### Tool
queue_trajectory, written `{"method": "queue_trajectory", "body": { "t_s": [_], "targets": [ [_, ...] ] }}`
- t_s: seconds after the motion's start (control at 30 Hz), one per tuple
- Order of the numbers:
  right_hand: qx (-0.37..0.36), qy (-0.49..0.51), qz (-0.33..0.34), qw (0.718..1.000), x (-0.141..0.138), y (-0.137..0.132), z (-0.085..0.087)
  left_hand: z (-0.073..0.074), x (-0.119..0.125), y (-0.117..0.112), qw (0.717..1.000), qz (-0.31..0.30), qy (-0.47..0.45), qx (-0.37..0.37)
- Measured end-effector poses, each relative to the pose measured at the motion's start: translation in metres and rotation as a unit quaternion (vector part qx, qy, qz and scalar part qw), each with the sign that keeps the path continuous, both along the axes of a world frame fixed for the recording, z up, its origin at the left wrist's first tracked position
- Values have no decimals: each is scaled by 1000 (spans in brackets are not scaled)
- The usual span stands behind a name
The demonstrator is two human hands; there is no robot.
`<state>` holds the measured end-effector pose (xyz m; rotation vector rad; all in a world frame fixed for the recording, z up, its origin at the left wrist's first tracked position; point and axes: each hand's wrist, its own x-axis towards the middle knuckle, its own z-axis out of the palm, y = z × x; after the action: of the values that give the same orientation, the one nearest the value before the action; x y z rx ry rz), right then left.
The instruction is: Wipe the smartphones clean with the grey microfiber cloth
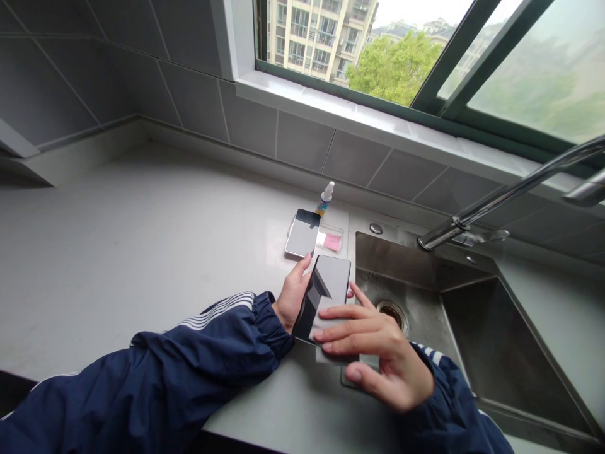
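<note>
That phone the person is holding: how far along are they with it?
It looks part done. The glass panel lies out beside its clear tray, and the spray bottle stands off to the side. In hand, the right hand presses a grey cloth onto the phone, which the left hand holds up. Left over: the panel and the pink tab sit untouched.

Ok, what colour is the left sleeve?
The sleeve is navy with white stripes, best in head view.
</note>
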<state>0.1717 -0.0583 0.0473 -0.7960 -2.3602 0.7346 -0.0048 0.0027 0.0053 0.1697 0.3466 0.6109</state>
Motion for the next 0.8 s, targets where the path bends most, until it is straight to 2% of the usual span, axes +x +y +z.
{"method": "queue_trajectory", "body": {
  "t_s": [0.07,0.23,0.4,0.47,0.6,0.67,0.8],
  "targets": [
    [-2,-6,22,1000,-1,0,0,0,0,0,1000,10,5,2],
    [52,-32,-48,997,-3,0,-2,-1,1,0,1000,-16,-2,-14],
    [32,-53,22,998,-7,-3,0,-2,1,-1,1000,17,12,0],
    [54,-83,-12,995,-5,-2,-3,-3,0,-1,999,33,18,-7],
    [82,-143,-144,976,7,4,-16,-3,0,-1,999,47,17,-19],
    [64,-149,-167,973,12,7,-21,-2,1,-2,998,57,24,-23],
    [26,-151,-172,973,14,9,-25,3,3,-5,996,80,20,-16]
  ]
}}
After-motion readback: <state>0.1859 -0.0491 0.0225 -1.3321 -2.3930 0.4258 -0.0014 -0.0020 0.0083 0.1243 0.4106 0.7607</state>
